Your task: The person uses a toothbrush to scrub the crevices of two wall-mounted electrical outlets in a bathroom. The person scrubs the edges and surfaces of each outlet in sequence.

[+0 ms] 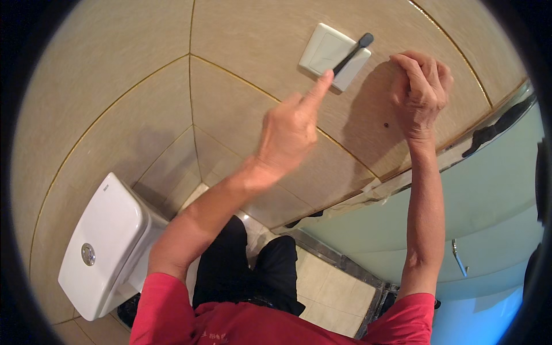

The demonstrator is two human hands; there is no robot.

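My left hand (pixel 290 129) reaches up to the wall, its index finger stretched along a slim black toothbrush (pixel 351 54). The other fingers are folded in, and the rest of the handle is hidden behind the hand. The brush's rounded upper end lies over the right edge of a white wall switch plate (pixel 326 50); its bristles do not show. To the right of the plate, my right hand (pixel 422 86) is closed, fingers curled, close against the tiled wall. Its palm side is hidden, so anything inside cannot be seen.
At the lower left stands a white toilet tank (pixel 106 247) with a round flush button (pixel 88 254). A curved frosted glass panel (pixel 489 201) with a metal handle (pixel 459 257) is on the right. Beige tiles (pixel 241 98) meet in a corner left of my hands.
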